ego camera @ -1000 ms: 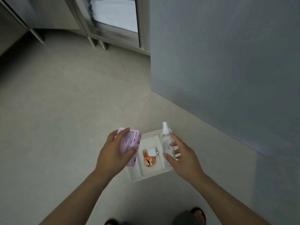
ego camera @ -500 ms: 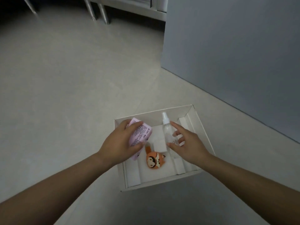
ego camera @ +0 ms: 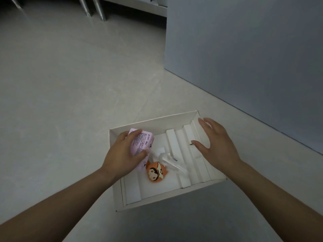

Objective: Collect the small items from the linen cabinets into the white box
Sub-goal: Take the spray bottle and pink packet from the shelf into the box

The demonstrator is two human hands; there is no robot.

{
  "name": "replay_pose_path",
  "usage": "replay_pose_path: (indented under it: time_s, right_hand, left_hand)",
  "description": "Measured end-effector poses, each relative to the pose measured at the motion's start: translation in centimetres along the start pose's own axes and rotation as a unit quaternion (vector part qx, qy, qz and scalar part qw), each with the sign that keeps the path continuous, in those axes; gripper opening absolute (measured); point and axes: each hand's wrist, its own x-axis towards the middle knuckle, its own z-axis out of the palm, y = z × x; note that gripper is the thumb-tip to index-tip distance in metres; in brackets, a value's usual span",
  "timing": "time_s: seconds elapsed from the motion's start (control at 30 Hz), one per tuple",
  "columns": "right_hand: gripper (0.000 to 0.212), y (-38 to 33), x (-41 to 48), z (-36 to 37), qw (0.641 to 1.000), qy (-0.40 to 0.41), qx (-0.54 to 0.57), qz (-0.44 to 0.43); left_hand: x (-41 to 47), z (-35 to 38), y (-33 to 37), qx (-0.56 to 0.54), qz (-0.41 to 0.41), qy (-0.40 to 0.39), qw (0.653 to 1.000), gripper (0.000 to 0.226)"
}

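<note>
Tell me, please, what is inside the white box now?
Inside the white box: an orange toy, a clear spray bottle lying down, and a pink packet held by the left hand, which hides the floor beneath.

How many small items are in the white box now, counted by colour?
Pink: 1, the pink packet, in the left hand.
Orange: 1, the fox toy.
Clear: 1, the spray bottle, lying down.
Total: 3.
</note>
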Motion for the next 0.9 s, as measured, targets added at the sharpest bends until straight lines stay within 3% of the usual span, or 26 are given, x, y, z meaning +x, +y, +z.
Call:
replay_pose_path:
  time_s: [0.2,0.47,0.67,0.9]
  right_hand:
    - [0.072,2.0,-2.4,1.4,0.995,-0.090,0.008,0.029]
    - [0.073,2.5,-3.8,1.2,0.995,-0.085,0.045,0.031]
    - [0.072,2.4,-3.9,1.2,0.995,-0.090,0.041,0.026]
    - [0.071,2.3,-3.2,0.5,0.996,-0.076,0.024,0.028]
  left_hand:
    - [0.6,2.8,0.6,0.043,0.019,-0.054,0.997,0.070]
    - [2.6,5.0,2.0,0.065,0.010,-0.073,0.995,0.070]
    - [2.4,5.1,0.7,0.119,-0.022,-0.144,0.982,0.074]
    - [1.6,2.4,0.8,0.196,0.025,-0.135,0.971,0.071]
